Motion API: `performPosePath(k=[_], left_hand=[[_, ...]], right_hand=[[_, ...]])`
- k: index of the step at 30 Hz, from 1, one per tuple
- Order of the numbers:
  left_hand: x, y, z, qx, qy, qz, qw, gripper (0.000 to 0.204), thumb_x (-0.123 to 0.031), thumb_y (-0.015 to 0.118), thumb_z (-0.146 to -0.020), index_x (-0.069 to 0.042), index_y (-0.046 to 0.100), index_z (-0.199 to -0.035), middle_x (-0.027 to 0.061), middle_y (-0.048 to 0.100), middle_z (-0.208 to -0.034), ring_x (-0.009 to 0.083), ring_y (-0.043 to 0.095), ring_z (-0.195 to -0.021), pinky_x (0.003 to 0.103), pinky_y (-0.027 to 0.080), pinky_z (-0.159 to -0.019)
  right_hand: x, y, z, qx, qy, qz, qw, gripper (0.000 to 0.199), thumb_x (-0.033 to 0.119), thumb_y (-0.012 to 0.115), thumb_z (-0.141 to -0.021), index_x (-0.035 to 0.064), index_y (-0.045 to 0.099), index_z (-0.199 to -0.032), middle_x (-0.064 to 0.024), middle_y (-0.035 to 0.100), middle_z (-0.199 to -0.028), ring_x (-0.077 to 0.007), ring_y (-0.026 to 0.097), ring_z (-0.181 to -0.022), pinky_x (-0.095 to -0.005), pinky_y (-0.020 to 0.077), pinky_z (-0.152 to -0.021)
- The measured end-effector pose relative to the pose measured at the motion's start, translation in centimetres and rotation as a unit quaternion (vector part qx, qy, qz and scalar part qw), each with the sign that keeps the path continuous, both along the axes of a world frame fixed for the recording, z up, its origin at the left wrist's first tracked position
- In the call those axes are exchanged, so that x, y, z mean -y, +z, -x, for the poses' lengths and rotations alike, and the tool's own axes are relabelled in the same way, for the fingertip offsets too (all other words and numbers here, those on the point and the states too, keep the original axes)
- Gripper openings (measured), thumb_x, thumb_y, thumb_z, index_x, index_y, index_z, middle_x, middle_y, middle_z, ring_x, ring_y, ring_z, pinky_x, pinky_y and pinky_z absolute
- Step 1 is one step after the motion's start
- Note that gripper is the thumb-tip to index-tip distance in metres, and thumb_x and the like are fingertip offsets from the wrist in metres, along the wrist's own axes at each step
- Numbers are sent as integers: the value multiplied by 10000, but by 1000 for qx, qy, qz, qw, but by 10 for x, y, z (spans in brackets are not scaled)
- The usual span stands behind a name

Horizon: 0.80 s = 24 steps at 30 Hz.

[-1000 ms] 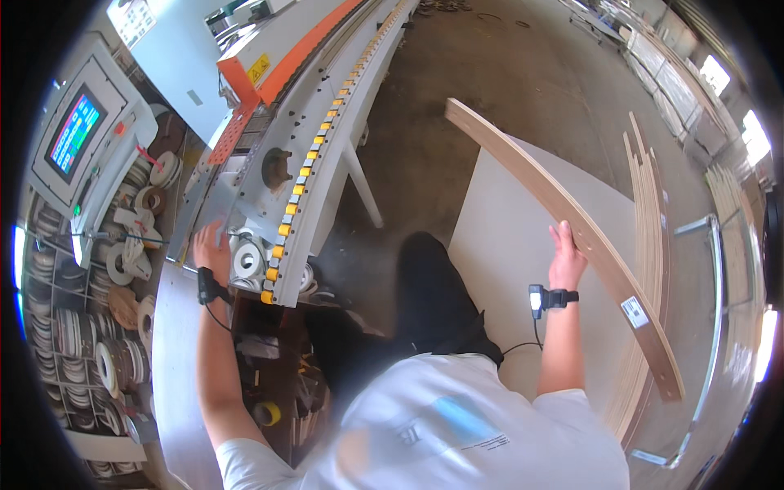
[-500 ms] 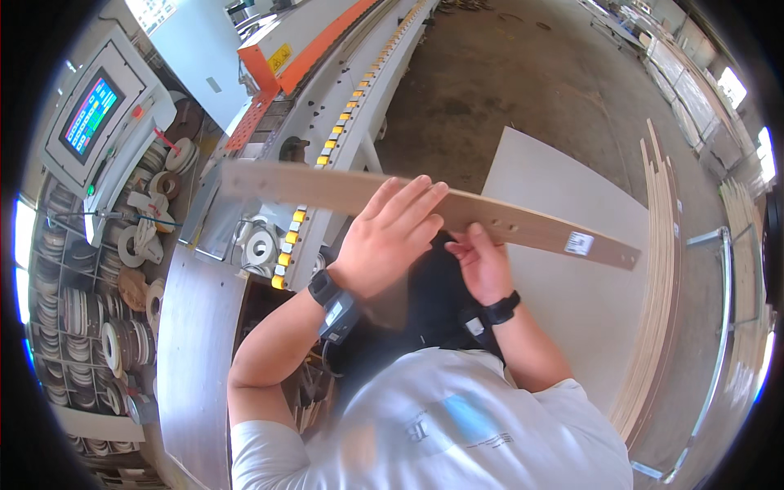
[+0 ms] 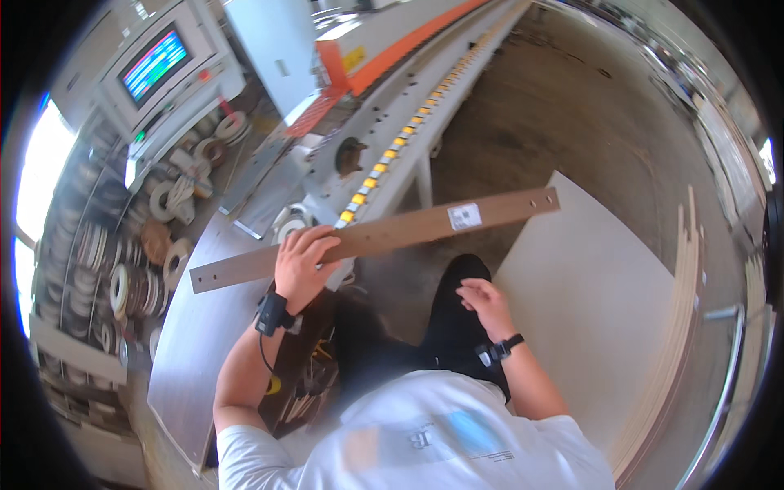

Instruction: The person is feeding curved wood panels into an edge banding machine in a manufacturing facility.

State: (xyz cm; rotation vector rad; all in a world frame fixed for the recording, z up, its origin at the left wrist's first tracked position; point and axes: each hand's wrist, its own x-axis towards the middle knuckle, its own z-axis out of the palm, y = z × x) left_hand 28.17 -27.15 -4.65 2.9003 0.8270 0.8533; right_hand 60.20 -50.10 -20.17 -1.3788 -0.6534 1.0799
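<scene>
My left hand is wrapped over a long, narrow brown wooden board, left of its middle. The board has small round holes near both ends and a white label right of its middle. It slants up toward the right, its left end over a grey tabletop and its right end over a large pale panel. Apart from the board, my right hand hangs above my right thigh with its fingers loosely bent and nothing in them. Both wrists wear dark bands with small devices.
A machine bed with a row of yellow rollers and an orange guard runs ahead. At the left stand a control panel with a lit screen and a rack of edging rolls. Stacked long boards lie at the right beside a metal rail.
My right hand has let go of the board and dropped toward my thigh. The board has swung round, and its right end now points up. My view has shifted left.
</scene>
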Motion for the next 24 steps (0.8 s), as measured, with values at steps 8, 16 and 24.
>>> performPosePath(k=[8,16,24], left_hand=[[-64,-20,136,45,205,50,977,420,-163,838,-790,-85,745,-1192,88,698,-1328,354,613,-1216,448,506,-1036],[-110,-45,196,-33,296,16,954,379,-168,779,-864,-85,722,-1230,114,672,-1378,378,586,-1274,458,472,-1097],[-169,-42,100,-21,267,-59,962,227,-229,667,-930,-130,739,-1121,73,728,-1194,331,661,-1115,442,553,-947]], right_hand=[[1,-29,7,31,23,58,998,235,217,734,-1003,53,734,-1173,-43,774,-1008,-93,682,-842,-255,554,-769],[-12,-30,8,25,24,81,996,211,203,751,-989,43,733,-1125,-24,767,-968,-77,664,-804,-237,530,-713],[-18,-34,5,35,24,128,991,233,223,722,-1003,64,727,-1174,-37,770,-1003,-81,642,-782,-245,528,-690]])
